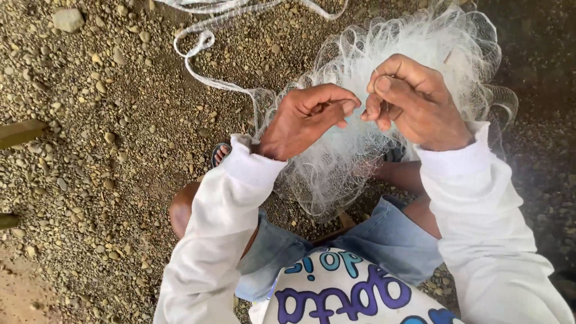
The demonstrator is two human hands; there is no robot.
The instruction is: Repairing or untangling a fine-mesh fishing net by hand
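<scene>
Your left hand (303, 120) and right hand (411, 102) were closed, pinching the white net (360, 156); most mesh hung bunched; a strand (198, 45) trailed over gravel (108, 120).

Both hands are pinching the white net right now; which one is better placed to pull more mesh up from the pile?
Probably the left hand: it sits lower, nearer the net bunch hanging toward the knees. The right hand pinches higher.

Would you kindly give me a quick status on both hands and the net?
Left hand and right hand both pinched on the white fishing net, close together. Net bunched over the knees, a strand trailing across the gravel ground. Nothing in the way.
</scene>
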